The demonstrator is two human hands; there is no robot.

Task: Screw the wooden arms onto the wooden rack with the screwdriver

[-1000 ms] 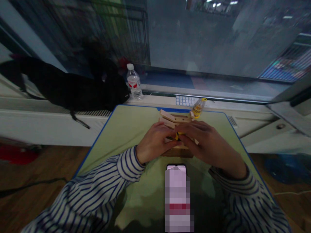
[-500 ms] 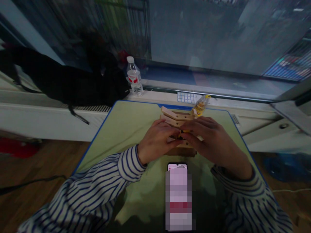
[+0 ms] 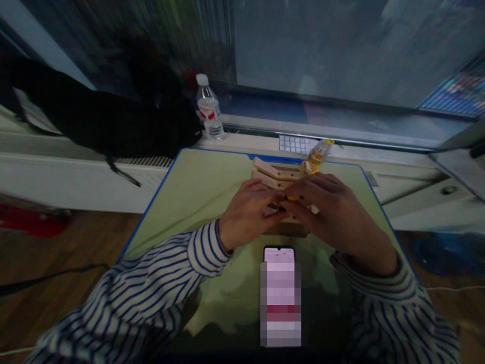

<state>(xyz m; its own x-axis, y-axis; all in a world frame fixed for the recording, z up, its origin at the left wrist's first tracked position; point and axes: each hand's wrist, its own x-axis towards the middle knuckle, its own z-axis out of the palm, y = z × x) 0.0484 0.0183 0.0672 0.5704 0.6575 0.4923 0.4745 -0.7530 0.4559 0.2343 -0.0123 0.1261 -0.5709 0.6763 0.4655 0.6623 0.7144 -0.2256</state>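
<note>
Bent wooden strips with drilled holes (image 3: 278,174) lie at the far side of the small table, around and under my hands. My left hand (image 3: 252,210) is closed, thumb and fingertips meeting near the middle of the wood; what they grip is hidden. My right hand (image 3: 331,210) is also closed, pinching a small yellow piece (image 3: 292,197) right beside the left fingertips. Below both hands shows a brown block or box edge (image 3: 286,230). A phone (image 3: 280,298) with a lit, blurred screen lies nearer to me.
The pale green table (image 3: 200,187) has a blue rim. On the white sill behind stand a clear water bottle (image 3: 209,112) and a tilted yellow-labelled bottle (image 3: 320,153), with a gridded sheet (image 3: 292,143) between them. A black bag (image 3: 125,121) rests at left by the window.
My view has tilted slightly, so the table and phone sit higher in the picture. The hands stay at the wood, fingertips close together, and the yellow piece shows a little more.
</note>
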